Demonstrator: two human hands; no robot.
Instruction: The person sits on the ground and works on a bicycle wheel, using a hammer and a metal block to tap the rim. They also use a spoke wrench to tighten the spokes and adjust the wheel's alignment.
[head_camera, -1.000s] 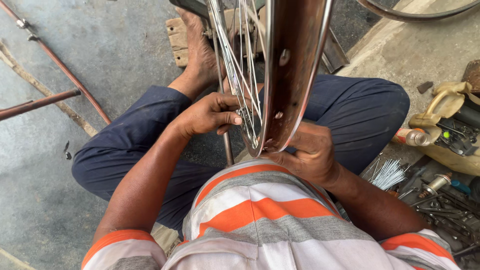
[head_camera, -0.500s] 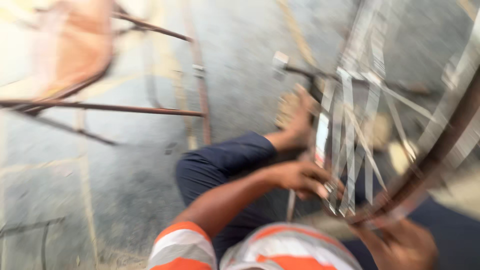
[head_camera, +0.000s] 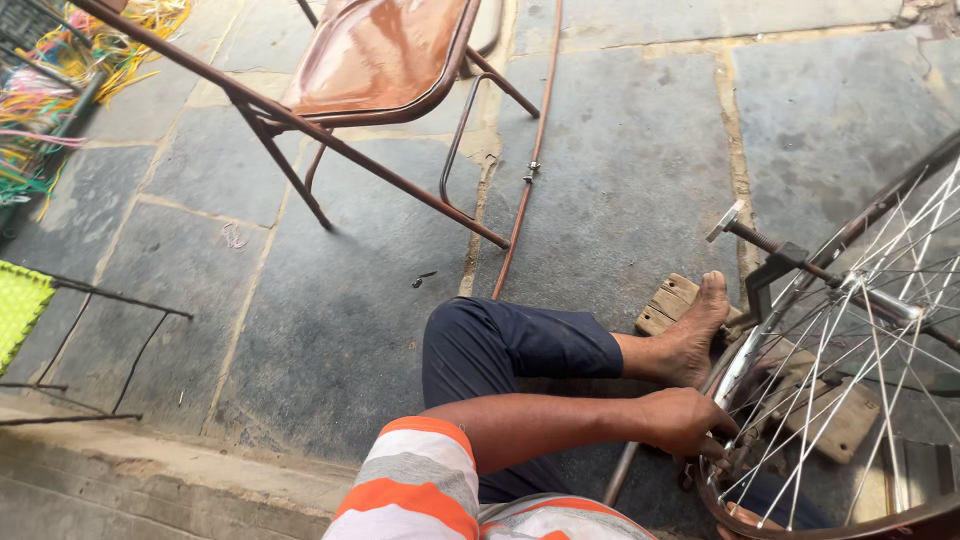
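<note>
At the near right of the scene our left hand closes its fingers on the rim of the bicycle wheel, pinching at the inner edge where the spokes meet the metal; the grip is narrow and tight on that rim; our right hand is all but hidden, only a sliver of skin showing at the near edge under the wheel, so we cannot tell how it grips; the wheel stands upright on the right side, its silver spokes fanning from the hub and its threaded axle jutting toward the left; our bare foot rests just beside the rim, toes up against a small wooden block; another wooden piece lies behind the spokes; our knee in dark blue trousers bends between arm and foot, and the orange, white and grey striped sleeve fills the near edge; farther off on the grey stone floor a thin copper-coloured rod runs away from the knee; a rusty folding chair stands at the far left; coloured strands lie in the far left corner, and a green woven seat shows at the left edge.
</note>
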